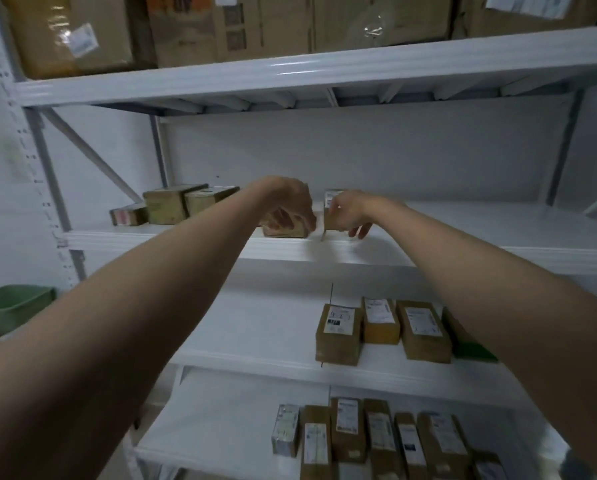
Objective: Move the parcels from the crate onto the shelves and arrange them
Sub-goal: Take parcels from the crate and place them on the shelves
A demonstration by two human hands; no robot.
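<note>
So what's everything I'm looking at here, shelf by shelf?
Large cartons: at least three, brown, top shelf.
Small parcels: three clear of the hands, brown, left end of the second shelf.
Parcels at the hands: two, brown, middle of the second shelf.
Labelled parcels: three, brown, third shelf, right of centre.
Green packet: one, beside them, partly behind the arm.
Labelled parcels: about eight, mostly brown, one silvery, bottom shelf.
Crate: one, green, far left.
Shelving: white metal.
Left hand: on a low parcel.
Right hand: on an upright parcel.
</note>
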